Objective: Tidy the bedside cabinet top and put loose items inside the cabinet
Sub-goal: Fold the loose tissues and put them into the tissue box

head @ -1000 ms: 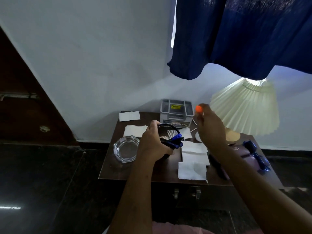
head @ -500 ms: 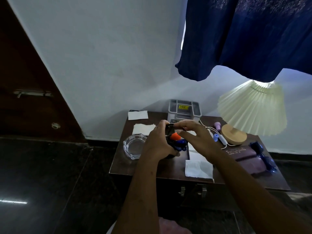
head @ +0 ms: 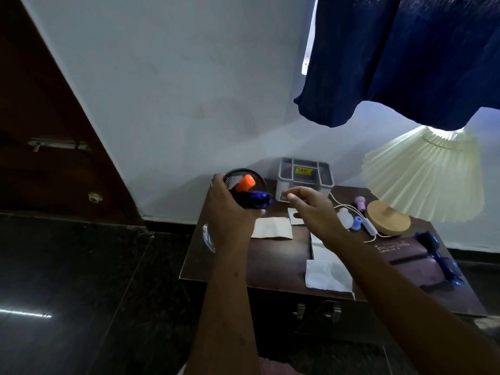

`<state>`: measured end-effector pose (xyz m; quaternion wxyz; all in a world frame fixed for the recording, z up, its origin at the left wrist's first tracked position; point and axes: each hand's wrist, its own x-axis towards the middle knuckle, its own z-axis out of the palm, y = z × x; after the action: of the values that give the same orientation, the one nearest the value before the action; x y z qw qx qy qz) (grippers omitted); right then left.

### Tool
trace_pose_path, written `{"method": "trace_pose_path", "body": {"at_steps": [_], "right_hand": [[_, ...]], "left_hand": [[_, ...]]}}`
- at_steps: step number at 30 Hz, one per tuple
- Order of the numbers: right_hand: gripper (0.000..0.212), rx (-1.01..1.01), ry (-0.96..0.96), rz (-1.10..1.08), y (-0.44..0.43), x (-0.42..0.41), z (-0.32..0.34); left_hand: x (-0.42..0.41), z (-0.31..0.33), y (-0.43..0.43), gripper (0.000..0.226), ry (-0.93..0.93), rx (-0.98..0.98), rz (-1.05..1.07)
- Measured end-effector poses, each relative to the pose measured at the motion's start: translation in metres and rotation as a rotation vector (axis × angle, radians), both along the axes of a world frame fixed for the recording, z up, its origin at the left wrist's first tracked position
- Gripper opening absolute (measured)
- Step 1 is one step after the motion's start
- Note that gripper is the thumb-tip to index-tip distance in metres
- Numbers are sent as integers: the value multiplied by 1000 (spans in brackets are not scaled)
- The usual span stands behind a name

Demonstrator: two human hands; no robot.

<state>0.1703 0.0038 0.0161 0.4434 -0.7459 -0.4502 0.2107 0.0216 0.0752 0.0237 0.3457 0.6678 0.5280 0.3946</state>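
The left hand gripped a black mesh pen cup above the dark wooden bedside cabinet top, fingers curled round its wall, with an orange-capped marker and blue pens inside. The right hand hovered just beside it, fingers loosely curled, holding nothing visible. Gathering loose items seemed to be the step in hand, and the next move probably called for reaching right to the small purple cap and blue cap.

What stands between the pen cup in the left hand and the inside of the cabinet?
The cabinet doors, which look shut, their handles side by side at the front. The left hand holds the pen cup above the cabinet top, back left; nothing else visible intervenes.
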Motion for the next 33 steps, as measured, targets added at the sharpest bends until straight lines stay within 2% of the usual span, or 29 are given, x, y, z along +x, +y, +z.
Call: {"method": "trace_pose_path", "body": {"at_steps": [3,6,13,18,22,24,26,28,31,33], "right_hand": [[23,-93,-71,56,36,-7,-16],[32,-190,-221,152,84,-11,-34],[46,-397,-621,336,177,-2,-78],[30,-324,-767,296,194,7,-90],[15,-258,-957,234,180,9,-90],[15,-242,-917,145,170,9,-84],[19,-220,-759,45,159,5,-73],[26,-187,-673,36,145,-2,-61],[34,-118,-724,97,115,-5,-47],[30,-142,-749,102,102,1,-39]], "left_hand": [[-11,-4,19,93,-54,-6,167],[-19,-13,48,92,-57,-27,265],[-10,-30,112,93,-79,-82,352],[2,-37,136,88,-142,-58,370],[9,-44,141,86,-156,-70,364],[14,-49,138,88,-138,-89,338],[21,-52,135,90,-113,-97,308],[27,-55,132,91,-96,-111,273],[36,-61,128,95,-71,-135,203],[40,-64,127,100,-52,-135,151]]}}
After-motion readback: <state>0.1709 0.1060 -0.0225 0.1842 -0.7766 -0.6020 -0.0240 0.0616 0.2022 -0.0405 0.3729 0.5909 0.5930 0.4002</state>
